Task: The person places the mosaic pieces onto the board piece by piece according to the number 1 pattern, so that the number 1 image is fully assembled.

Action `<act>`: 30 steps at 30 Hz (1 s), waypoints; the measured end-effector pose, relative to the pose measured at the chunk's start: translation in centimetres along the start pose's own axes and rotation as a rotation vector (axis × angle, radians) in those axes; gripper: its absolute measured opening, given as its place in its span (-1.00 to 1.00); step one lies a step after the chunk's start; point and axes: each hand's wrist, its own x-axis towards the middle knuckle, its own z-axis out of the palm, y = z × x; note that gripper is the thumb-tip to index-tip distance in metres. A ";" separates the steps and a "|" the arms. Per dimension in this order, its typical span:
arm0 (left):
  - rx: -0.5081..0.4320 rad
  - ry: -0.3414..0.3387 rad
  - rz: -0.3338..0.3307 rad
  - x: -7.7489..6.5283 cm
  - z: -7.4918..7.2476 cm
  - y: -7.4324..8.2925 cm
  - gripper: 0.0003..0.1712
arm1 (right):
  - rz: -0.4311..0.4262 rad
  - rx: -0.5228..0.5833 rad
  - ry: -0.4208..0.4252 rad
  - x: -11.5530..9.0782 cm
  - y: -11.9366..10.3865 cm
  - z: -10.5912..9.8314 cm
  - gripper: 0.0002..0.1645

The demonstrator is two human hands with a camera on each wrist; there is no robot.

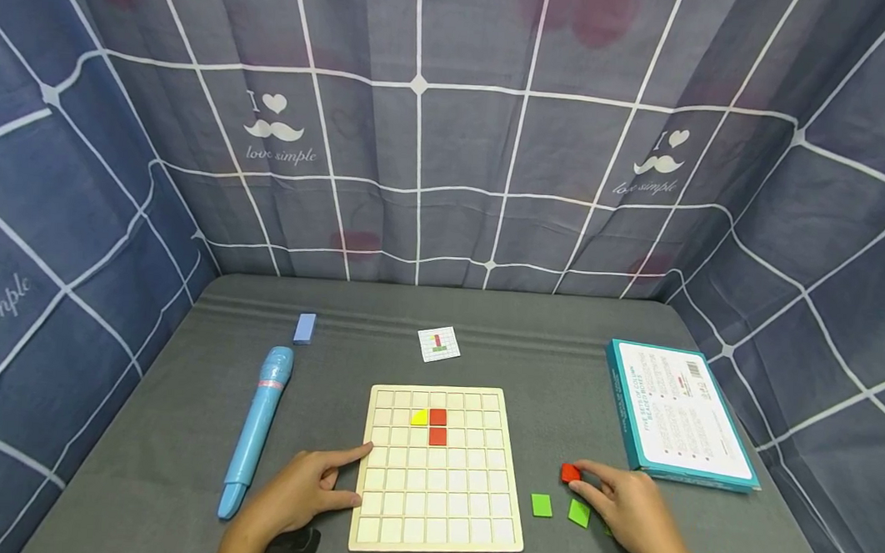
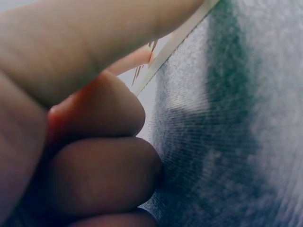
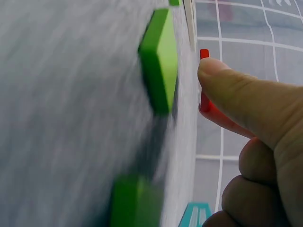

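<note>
A pale wooden grid board (image 1: 438, 502) lies flat on the grey table, with a yellow piece (image 1: 420, 417) and two red square tiles (image 1: 437, 436) set in its upper cells. My left hand (image 1: 299, 490) touches the board's left edge with the tips of the outstretched index finger and thumb; its other fingers are curled under. To the right of the board, my right hand (image 1: 636, 512) pinches a red square tile (image 3: 204, 94) between thumb and index finger. Beside that hand lie green square tiles (image 1: 541, 505), one of them partly hidden beneath it.
A small pattern card (image 1: 439, 344) lies behind the board. On the left are a light-blue stick-shaped object (image 1: 257, 430) and a small blue block (image 1: 304, 329). At right sits a teal and white box (image 1: 683, 414). Patterned curtains (image 1: 450, 135) enclose the table's back and sides.
</note>
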 end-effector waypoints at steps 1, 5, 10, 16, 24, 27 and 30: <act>0.001 -0.001 0.001 0.0 0.0 0.0 -0.20 | -0.011 0.008 -0.003 0.2 -0.2 0.1 -0.72; -0.006 -0.004 0.001 0.0 0.0 0.0 -0.20 | -0.057 0.056 -0.005 1.0 -1.2 0.7 -0.72; -0.006 -0.004 -0.001 0.0 0.0 0.1 -0.20 | -0.111 0.118 -0.005 2.1 -2.5 1.4 -0.69; -0.014 0.000 0.004 -0.1 0.0 0.1 -0.20 | -0.172 0.134 0.007 3.1 -4.2 2.3 -0.67; 0.004 0.006 -0.006 -0.1 -0.1 0.2 -0.19 | -0.262 0.145 -0.035 3.9 -6.1 3.2 -0.62; 0.013 0.010 -0.005 -0.1 0.0 0.3 -0.20 | -0.299 0.148 -0.050 4.3 -6.9 3.6 -0.64; 0.016 0.007 -0.007 -0.2 0.0 0.3 -0.20 | -0.327 0.159 -0.074 4.9 -7.6 4.1 -0.68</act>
